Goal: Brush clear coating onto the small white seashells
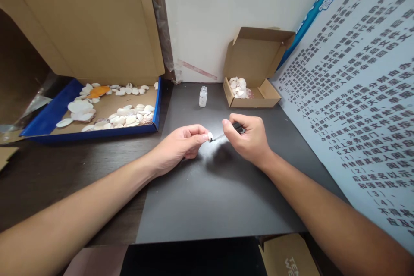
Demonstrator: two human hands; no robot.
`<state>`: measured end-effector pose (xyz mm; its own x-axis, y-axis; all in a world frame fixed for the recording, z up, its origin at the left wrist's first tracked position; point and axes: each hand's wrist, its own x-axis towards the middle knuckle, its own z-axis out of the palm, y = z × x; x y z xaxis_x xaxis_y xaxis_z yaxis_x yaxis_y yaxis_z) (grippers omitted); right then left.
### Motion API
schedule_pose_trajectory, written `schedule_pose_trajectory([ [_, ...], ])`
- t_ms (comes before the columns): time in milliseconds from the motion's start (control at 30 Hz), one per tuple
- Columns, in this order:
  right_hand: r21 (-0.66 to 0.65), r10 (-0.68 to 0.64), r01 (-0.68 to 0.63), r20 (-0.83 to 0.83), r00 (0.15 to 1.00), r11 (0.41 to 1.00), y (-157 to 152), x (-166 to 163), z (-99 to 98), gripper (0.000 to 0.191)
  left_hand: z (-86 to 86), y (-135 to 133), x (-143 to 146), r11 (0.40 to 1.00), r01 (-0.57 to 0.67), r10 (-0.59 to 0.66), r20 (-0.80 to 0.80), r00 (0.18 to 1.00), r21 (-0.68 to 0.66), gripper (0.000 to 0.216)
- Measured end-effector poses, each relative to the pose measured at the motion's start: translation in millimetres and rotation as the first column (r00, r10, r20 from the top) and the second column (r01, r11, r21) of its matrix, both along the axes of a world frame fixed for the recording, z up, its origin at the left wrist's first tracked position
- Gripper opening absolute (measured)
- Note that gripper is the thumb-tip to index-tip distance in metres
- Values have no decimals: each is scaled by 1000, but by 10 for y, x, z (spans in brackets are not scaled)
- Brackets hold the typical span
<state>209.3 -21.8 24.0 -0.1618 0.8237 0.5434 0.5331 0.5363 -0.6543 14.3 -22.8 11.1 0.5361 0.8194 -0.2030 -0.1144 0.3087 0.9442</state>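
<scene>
Over the dark mat, my left hand (186,141) pinches a small white shell (210,136) between thumb and fingertips. My right hand (248,137) is closed around the black handle of a slim brush (221,136). The brush's thin stem points left, and its dark tip meets the shell or lies just against it; the exact contact is too small to tell. Behind both hands, a small uncapped bottle (203,97) with whitish contents stands upright on the mat.
At the left, a blue-sided cardboard box (158,114) with its lid raised holds many shells and an orange piece (98,91). A smaller open carton (255,102) with shells sits back right. A white panel (200,21) rises behind; a printed sheet (355,95) borders the right.
</scene>
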Motion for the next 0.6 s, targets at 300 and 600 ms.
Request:
schedule_pose_trajectory([
  [300,1,-41,41,4,999,999,50,13,-27,37,35,-19,-4,998,12,-6,81,997,-69,20],
  [600,44,-86,85,22,996,995,59,17,-9,37,41,-20,-17,996,49,-40,125,991,-74,20],
])
